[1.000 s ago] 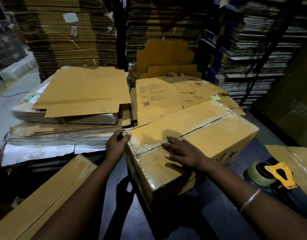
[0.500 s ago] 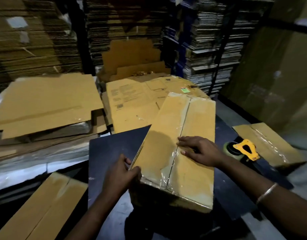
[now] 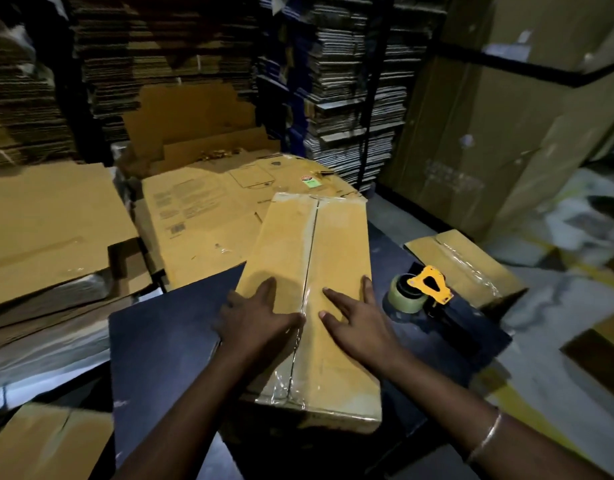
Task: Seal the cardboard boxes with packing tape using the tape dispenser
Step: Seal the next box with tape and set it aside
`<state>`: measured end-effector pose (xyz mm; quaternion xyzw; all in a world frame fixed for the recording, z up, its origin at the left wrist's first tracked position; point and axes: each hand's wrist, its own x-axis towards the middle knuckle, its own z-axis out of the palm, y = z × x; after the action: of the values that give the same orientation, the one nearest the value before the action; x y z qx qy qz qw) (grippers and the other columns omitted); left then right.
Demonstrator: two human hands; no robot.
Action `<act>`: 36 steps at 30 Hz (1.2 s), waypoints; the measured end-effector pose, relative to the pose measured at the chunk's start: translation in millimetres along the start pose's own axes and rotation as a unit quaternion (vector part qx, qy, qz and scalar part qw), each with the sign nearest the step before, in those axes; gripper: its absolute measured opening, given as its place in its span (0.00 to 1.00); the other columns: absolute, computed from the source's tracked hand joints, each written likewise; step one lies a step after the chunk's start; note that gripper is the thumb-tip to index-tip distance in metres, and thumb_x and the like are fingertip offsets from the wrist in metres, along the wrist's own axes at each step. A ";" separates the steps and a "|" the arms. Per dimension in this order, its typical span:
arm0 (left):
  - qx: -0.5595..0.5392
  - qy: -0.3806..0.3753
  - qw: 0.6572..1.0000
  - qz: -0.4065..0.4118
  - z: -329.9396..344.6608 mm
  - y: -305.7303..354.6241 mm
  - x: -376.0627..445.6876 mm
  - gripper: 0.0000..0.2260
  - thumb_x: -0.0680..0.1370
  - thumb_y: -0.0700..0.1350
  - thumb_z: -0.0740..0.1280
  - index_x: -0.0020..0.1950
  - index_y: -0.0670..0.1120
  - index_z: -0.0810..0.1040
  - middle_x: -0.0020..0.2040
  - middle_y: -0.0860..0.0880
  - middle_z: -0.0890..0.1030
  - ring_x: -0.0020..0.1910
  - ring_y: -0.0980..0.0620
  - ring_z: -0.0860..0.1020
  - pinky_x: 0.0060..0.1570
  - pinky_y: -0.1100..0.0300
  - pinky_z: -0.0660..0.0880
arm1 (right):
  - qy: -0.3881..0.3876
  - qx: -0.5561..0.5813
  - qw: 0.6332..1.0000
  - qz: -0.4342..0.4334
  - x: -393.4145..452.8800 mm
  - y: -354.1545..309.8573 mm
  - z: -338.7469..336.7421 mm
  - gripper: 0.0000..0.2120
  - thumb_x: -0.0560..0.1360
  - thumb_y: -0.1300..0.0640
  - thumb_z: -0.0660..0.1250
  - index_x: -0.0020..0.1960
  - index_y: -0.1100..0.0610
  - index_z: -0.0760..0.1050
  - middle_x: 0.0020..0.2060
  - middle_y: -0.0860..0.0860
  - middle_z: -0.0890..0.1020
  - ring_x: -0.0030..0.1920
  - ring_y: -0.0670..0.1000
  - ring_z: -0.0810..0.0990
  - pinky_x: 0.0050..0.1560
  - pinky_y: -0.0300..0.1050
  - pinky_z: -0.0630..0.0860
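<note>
Room dim, shelf stacks blurred. Both hands, left hand [image 3: 260, 317] and right hand [image 3: 355, 318], fingers spread flat on box [image 3: 336, 244]; tape dispenser [image 3: 419, 289] just right of box on dark desk [image 3: 160, 341].

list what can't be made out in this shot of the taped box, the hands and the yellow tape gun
Head view, the only one:
- Long brown cardboard box: its sides and underside are out of sight below its top.
- Centre seam under the left hand and right hand: covered where the palms press.
- Yellow tape dispenser: blade and handle lost in shadow.
- Printed text on the flattened brown carton: too small.
- Both elbows: cut by the bottom edge.
</note>
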<state>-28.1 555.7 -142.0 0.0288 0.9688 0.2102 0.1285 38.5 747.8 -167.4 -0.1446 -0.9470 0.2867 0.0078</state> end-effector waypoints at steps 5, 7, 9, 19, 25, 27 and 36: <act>0.002 0.055 0.998 -0.030 3.9 10.3 2.2 0.40 0.65 0.74 0.68 0.75 0.66 0.62 0.70 0.39 0.64 0.68 0.35 0.65 0.66 0.41 0.62 | 0.014 -0.022 1.000 -0.008 9.4 -5.0 -1.2 0.29 0.74 0.32 0.61 0.74 0.33 0.63 0.81 0.55 0.44 0.71 0.65 0.70 0.68 0.57 0.72; -0.006 0.069 0.997 -0.034 0.8 14.9 6.8 0.39 0.64 0.74 0.69 0.73 0.65 0.66 0.69 0.39 0.66 0.67 0.35 0.67 0.66 0.41 0.63 | 0.010 -0.017 1.000 -0.019 20.4 -4.5 -7.4 0.31 0.73 0.32 0.62 0.74 0.34 0.64 0.81 0.56 0.46 0.72 0.63 0.69 0.68 0.56 0.72; -0.015 0.078 0.996 -0.040 -3.4 22.2 10.9 0.38 0.64 0.73 0.70 0.72 0.64 0.68 0.68 0.38 0.68 0.67 0.35 0.68 0.65 0.41 0.64 | 0.005 -0.017 0.999 -0.031 32.3 -5.0 -17.9 0.31 0.72 0.31 0.63 0.74 0.36 0.66 0.81 0.56 0.49 0.74 0.61 0.67 0.69 0.54 0.71; -0.124 0.140 0.982 -0.038 -28.2 138.5 72.3 0.36 0.64 0.67 0.75 0.70 0.61 0.72 0.67 0.39 0.68 0.65 0.35 0.67 0.65 0.42 0.65 | 0.034 -0.025 0.995 -0.087 120.9 29.6 -132.8 0.28 0.73 0.33 0.67 0.72 0.36 0.70 0.80 0.53 0.55 0.76 0.60 0.63 0.73 0.57 0.64; -0.144 0.188 0.971 -0.021 -13.4 282.0 120.9 0.36 0.62 0.66 0.77 0.69 0.60 0.74 0.68 0.41 0.73 0.65 0.35 0.70 0.61 0.42 0.68 | 0.062 -0.003 0.992 -0.107 202.4 118.9 -235.1 0.27 0.72 0.35 0.70 0.70 0.37 0.72 0.80 0.56 0.57 0.77 0.61 0.61 0.74 0.60 0.61; -0.142 0.195 0.970 -0.018 -3.1 339.8 132.8 0.36 0.63 0.65 0.77 0.69 0.60 0.74 0.69 0.41 0.72 0.65 0.35 0.70 0.61 0.42 0.67 | 0.063 -0.014 0.992 -0.112 234.2 157.8 -271.2 0.28 0.72 0.34 0.69 0.70 0.37 0.72 0.80 0.56 0.57 0.77 0.60 0.61 0.75 0.62 0.60; -0.175 0.129 0.976 0.000 99.9 544.4 172.4 0.32 0.67 0.60 0.76 0.70 0.57 0.73 0.66 0.41 0.69 0.64 0.36 0.68 0.64 0.43 0.68 | 0.021 -0.045 0.993 -0.108 328.5 350.3 -390.9 0.31 0.69 0.27 0.67 0.69 0.35 0.72 0.79 0.55 0.59 0.77 0.58 0.63 0.74 0.60 0.63</act>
<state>-167.5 1109.9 -44.9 -0.0217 0.9253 0.3786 0.0057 -143.6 1328.7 -54.2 -0.0478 -0.9686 0.2385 0.0516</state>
